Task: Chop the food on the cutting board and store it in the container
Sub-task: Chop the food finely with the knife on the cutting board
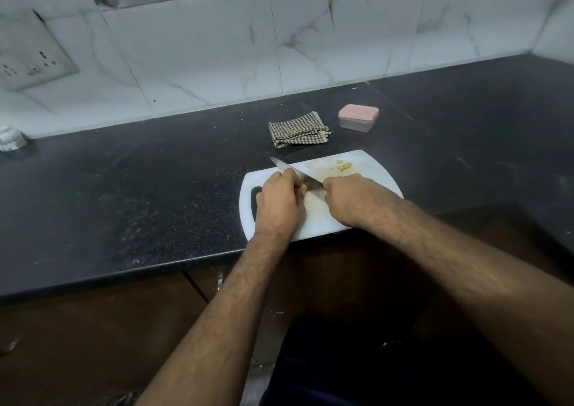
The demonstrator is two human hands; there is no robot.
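A white cutting board (372,172) lies at the front edge of the black counter. My left hand (279,200) pins a small yellowish piece of food (302,188) to the board with curled fingers. My right hand (351,197) grips the handle of a knife (289,169); its blade slants up and left across the food, tip past the board's far edge. Several cut yellow bits (344,166) sit near the board's far right corner. A small clear container with a pink lid (358,118) stands shut behind the board.
A folded checked cloth (298,130) lies between the board and the wall, left of the container. A white object (11,138) sits at the far left by the tiled wall. The black counter (139,188) turns a corner at the right.
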